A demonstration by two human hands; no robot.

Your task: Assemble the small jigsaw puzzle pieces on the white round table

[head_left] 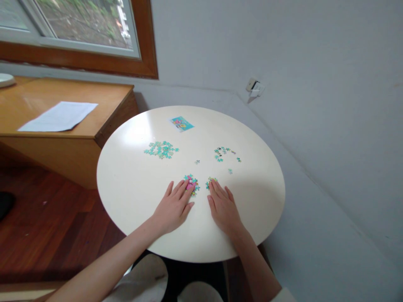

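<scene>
My left hand (175,205) lies with fingers stretched out, its fingertips resting on a joined section of jigsaw puzzle (190,183) that shows a pink figure. Partly under the fingertips of my right hand (223,205) is a smaller puzzle section (209,183) in teal and yellow. Those fingers are extended too. A gap of bare table separates the two sections. Just beyond them sits a small loose piece (197,161), and another pale piece (230,171) lies farther right.
The round white table (132,197) also bears a pile of teal puzzle pieces (161,149), an arc of scattered pieces (220,154) and a picture card (181,123). To the left stands a wooden desk (116,98) with white paper (61,116). A wall (330,105) runs along the right.
</scene>
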